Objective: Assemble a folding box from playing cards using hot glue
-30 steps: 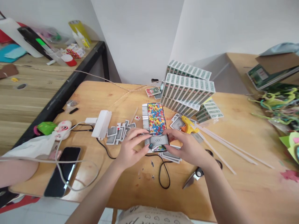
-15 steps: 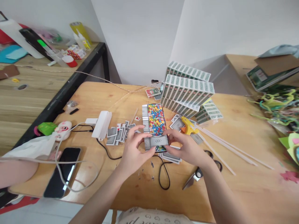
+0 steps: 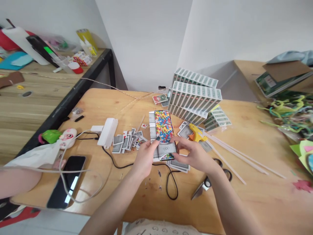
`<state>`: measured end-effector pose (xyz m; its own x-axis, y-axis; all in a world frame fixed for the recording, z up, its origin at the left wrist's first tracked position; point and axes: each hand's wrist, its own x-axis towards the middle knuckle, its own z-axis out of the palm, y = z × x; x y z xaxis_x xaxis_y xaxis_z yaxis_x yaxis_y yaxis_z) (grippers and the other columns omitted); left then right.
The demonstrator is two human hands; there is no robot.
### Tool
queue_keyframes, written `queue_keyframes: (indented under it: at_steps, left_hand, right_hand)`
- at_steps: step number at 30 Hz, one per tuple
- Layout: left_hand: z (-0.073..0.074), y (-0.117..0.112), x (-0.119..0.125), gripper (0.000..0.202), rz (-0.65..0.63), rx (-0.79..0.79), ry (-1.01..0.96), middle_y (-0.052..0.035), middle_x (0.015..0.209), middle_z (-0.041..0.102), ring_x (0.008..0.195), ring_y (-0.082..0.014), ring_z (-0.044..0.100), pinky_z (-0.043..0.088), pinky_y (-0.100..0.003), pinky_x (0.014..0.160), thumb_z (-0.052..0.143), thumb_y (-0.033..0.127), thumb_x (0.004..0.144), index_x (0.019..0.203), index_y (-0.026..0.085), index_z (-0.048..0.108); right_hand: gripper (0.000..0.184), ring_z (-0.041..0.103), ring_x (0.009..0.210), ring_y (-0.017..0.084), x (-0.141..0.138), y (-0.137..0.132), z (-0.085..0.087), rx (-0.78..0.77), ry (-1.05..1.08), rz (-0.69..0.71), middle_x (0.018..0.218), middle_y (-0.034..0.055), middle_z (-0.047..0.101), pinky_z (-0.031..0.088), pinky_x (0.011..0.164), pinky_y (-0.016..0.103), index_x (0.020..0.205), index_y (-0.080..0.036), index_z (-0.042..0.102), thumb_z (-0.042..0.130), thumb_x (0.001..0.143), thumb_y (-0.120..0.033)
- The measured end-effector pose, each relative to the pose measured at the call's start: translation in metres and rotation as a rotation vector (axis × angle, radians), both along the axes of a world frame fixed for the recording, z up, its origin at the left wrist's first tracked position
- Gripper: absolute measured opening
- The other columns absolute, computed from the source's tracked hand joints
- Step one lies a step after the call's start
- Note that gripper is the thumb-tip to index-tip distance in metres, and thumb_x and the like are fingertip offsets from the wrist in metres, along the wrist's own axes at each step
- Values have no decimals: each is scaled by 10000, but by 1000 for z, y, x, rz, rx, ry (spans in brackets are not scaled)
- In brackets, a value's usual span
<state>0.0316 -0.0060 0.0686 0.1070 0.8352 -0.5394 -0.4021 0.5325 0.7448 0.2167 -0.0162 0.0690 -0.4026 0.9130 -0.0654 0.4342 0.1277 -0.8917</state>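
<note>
A flat panel (image 3: 163,124) with a bright, multicoloured pattern lies on the table, grey-backed playing cards along its left side. Across its near end rests a grey-backed playing card (image 3: 168,149), a strip of the pattern showing below it. The thumb of my left hand (image 3: 143,160) presses at this card's upper left; its other fingers are closed together and mostly hidden behind. My right hand (image 3: 195,155) pinches the card's right end, forefinger at the far edge and thumb at the near edge.
Loose playing cards (image 3: 126,142) lie left of the panel. To its right are a yellow glue gun (image 3: 196,133), glue sticks (image 3: 234,153) and scissors (image 3: 205,184). Stacked card boxes (image 3: 195,94) stand behind. A black cable (image 3: 168,182) loops in front; a phone (image 3: 66,182) lies left.
My left hand has shifted from spanning the card's left part to its upper left, thumb now higher and fingers drawn in. The right hand stays nearly in place. The view has tilted slightly.
</note>
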Motion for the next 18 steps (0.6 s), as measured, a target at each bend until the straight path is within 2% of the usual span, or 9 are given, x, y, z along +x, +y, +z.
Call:
queue_keyframes:
  at_steps: [4, 6, 9, 12, 15, 16, 18]
  left_hand:
    - [-6, -10, 10, 254, 77, 52, 45, -49, 794, 732, 840, -231, 693, 525, -297, 714, 686, 367, 709, 809, 136, 648]
    - [-10, -17, 12, 289, 99, 74, 94, -63, 872, 732, 886, -239, 689, 528, -308, 736, 657, 404, 739, 857, 144, 617]
    - [-14, -26, 9, 322, 103, 139, 162, -79, 1020, 706, 989, -234, 671, 533, -313, 776, 592, 431, 796, 984, 179, 523]
    - [-13, -30, -1, 421, 105, 281, 225, -77, 1052, 686, 999, -205, 676, 535, -332, 817, 590, 391, 810, 1106, 232, 335]
    - [-8, -28, -14, 604, -4, 437, 230, -58, 1034, 685, 848, -177, 707, 557, -326, 748, 643, 295, 761, 1185, 276, 213]
    - [-6, -27, -17, 634, -85, 457, 230, -56, 1033, 684, 817, -174, 707, 561, -318, 723, 655, 271, 746, 1211, 282, 223]
    - [-4, -24, -20, 552, -246, 471, 297, -54, 1002, 692, 795, -177, 700, 562, -303, 694, 668, 245, 728, 1199, 261, 381]
  right_hand:
    - [391, 610, 818, 137, 3, 5, 1, 10, 7, 43, 1018, 30, 655, 498, 845, 295, 1168, -238, 541, 628, 791, -298]
    - [400, 610, 847, 140, 6, 9, 3, 8, 5, 81, 1069, 32, 651, 493, 867, 298, 1169, -238, 552, 633, 783, -301]
    - [413, 603, 797, 131, 10, 18, 6, 4, -17, 164, 964, 14, 657, 501, 814, 280, 1179, -228, 566, 631, 779, -309]
    - [384, 586, 718, 117, 11, 24, 10, 24, -66, 210, 809, -18, 636, 495, 755, 255, 1140, -219, 594, 634, 766, -295]
    - [358, 579, 695, 112, 10, 26, 13, 48, -100, 220, 751, -35, 627, 485, 742, 238, 1110, -221, 615, 635, 757, -277]
    - [358, 578, 691, 111, 10, 26, 14, 54, -106, 222, 743, -38, 626, 483, 740, 236, 1111, -223, 617, 635, 758, -273]
    - [364, 581, 689, 111, 10, 26, 15, 62, -114, 225, 728, -44, 621, 481, 740, 237, 1123, -228, 611, 634, 762, -269]
